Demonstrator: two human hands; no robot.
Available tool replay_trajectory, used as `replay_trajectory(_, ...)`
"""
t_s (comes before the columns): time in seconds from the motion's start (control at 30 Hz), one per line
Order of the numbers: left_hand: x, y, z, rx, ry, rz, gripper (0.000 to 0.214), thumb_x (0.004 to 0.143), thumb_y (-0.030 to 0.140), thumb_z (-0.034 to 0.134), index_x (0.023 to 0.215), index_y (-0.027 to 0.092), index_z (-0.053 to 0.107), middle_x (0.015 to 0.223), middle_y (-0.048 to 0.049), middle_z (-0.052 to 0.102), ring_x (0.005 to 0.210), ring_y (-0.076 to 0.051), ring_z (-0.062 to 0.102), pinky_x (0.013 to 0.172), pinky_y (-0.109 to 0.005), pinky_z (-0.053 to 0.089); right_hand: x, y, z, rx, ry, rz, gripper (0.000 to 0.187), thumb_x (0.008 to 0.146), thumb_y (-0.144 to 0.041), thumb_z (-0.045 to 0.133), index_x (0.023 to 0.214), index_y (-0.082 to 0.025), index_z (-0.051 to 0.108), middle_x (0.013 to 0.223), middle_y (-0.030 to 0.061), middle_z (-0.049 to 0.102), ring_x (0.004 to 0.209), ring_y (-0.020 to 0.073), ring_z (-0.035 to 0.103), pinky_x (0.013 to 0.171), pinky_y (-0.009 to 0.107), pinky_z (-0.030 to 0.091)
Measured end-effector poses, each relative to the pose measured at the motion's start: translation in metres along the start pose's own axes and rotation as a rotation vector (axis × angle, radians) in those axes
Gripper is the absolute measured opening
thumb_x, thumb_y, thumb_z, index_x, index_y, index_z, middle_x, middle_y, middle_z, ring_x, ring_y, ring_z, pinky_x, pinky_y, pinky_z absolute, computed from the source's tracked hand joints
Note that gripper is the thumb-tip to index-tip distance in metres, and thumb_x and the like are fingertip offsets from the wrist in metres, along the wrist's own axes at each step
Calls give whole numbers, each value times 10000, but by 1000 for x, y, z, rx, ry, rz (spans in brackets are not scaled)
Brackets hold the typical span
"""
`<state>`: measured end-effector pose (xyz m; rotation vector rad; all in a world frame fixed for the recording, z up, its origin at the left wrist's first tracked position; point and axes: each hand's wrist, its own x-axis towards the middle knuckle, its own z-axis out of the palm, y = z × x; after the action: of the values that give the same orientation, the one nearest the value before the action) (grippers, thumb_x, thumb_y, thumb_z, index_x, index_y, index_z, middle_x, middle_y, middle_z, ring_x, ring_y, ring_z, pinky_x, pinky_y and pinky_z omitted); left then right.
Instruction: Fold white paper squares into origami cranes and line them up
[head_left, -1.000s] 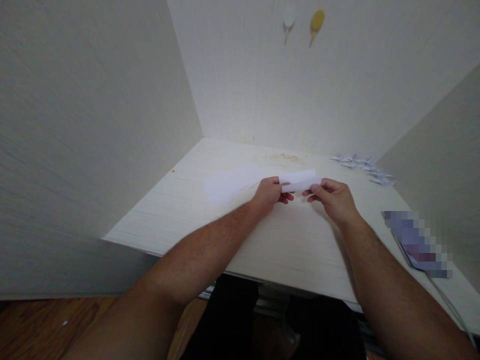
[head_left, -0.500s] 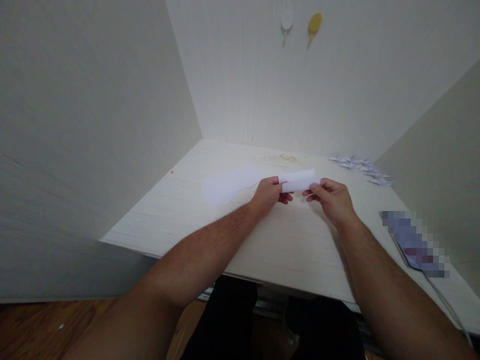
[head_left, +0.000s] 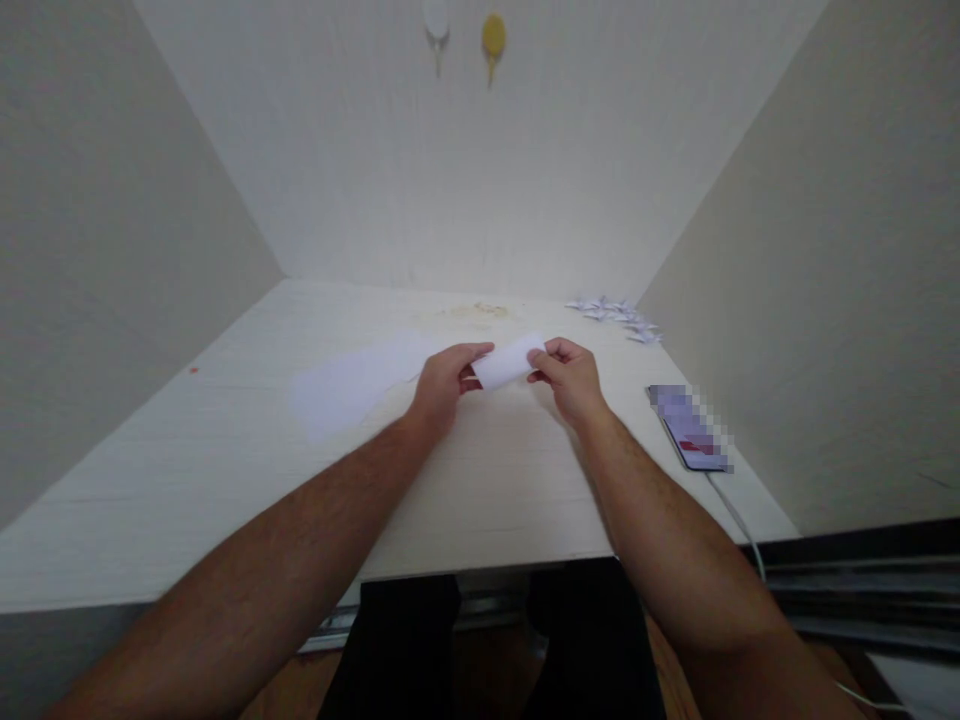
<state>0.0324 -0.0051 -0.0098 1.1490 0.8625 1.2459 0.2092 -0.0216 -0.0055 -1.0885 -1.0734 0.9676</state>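
A small white strip of paper (head_left: 507, 362) is held just above the white desk (head_left: 225, 450), near its middle. My left hand (head_left: 444, 381) pinches the strip's left end with curled fingers. My right hand (head_left: 569, 374) pinches its right end the same way. Both forearms reach in from the bottom of the head view.
A loose white sheet (head_left: 352, 382) lies flat left of my hands. Several small folded paper pieces (head_left: 616, 314) sit at the back right corner. A phone (head_left: 690, 428) with a white cable (head_left: 739, 520) lies by the right wall. Two hooks (head_left: 465, 30) hang on the back wall.
The view has swung to the right, so the hands now sit near the centre. The strip looks shorter between the two hands, which are closer together.
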Motion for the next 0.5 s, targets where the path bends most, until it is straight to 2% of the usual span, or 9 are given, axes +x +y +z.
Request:
replay_trajectory(0.07, 2, 2, -2, 133, 43, 96, 375, 757, 400, 669, 1035, 156, 725, 984, -96, 738, 897, -192, 678, 764, -292, 544, 0, 2, 1, -45, -51, -6, 246, 622, -364, 775, 622, -196, 597, 580, -36, 599, 516, 95, 529, 532, 248, 499)
replay_trajectory(0.13, 1, 4, -2, 232, 35, 135, 417, 678, 366, 761, 1035, 153, 728, 953, -92, 746, 877, -190, 682, 803, -307, 542, -1, 5, 2, -88, -107, -10, 240, 641, -371, 768, 629, -194, 606, 574, -34, 605, 507, 95, 533, 529, 244, 480)
replay_trajectory(0.2, -1, 5, 0, 309, 18, 146, 389, 643, 331, 790, 985, 152, 741, 903, -84, 751, 821, -184, 685, 785, -312, 548, -2, 7, 4, -134, -140, -20, 238, 653, -377, 762, 634, -193, 612, 571, -31, 613, 503, 98, 539, 511, 238, 455)
replay_trajectory(0.33, -6, 2, 5, 406, 27, 165, 265, 687, 305, 747, 913, 167, 749, 827, -61, 749, 728, -164, 680, 685, -280, 547, -4, 9, 6, -187, -162, -43, 229, 661, -372, 755, 633, -189, 619, 556, -28, 612, 489, 100, 532, 475, 229, 413)
replay_trajectory(0.5, -9, 2, 11, 424, 66, 178, 195, 705, 263, 719, 869, 160, 739, 794, -47, 740, 686, -139, 664, 648, -248, 532, -6, 6, 8, -132, -111, -22, 220, 642, -353, 769, 666, -190, 622, 578, -23, 629, 484, 102, 538, 474, 239, 442)
